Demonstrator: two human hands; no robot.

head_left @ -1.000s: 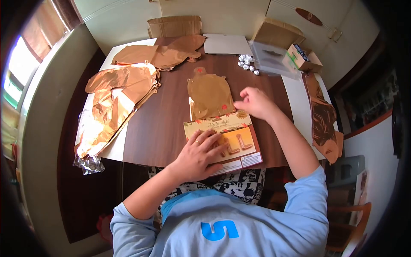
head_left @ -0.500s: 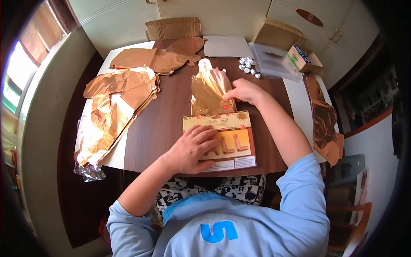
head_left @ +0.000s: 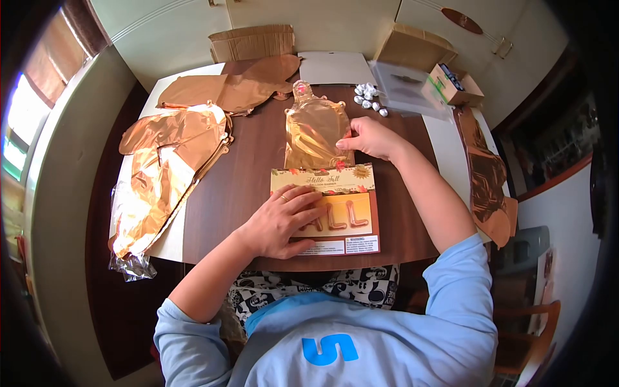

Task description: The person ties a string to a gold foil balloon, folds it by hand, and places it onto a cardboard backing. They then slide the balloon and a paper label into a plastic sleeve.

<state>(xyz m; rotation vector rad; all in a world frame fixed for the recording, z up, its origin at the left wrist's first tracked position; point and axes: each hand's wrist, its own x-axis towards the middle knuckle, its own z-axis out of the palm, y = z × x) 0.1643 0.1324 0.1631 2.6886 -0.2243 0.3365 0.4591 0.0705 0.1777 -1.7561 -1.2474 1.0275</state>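
Appears to be at a foil-handling step: steadies printed card point(head_left: 351, 187) w/ L hand point(head_left: 277, 222) while working gold foil point(head_left: 313, 132) w/ R hand point(head_left: 374, 140). Lies flat on table point(head_left: 222, 213) near front edge (card); lies just beyond, meeting card's far edge (foil); can't tell if tucked under or inside.

L grip: spreads palm-down over card's L part, fingers slightly apart, thumb out to side; presses, doesn't grasp. R grip: pinches foil's R edge betw. thumb & fingertips, w/ no clear gap; can't tell how much foil is caught.

Next move, as judged: calls for steady L pressure on card & light, even R guidance of foil, to avoid creasing or tearing. Shows also, at far R, white lumps point(head_left: 367, 100) near foil, & at L, copper foil pieces point(head_left: 167, 158).
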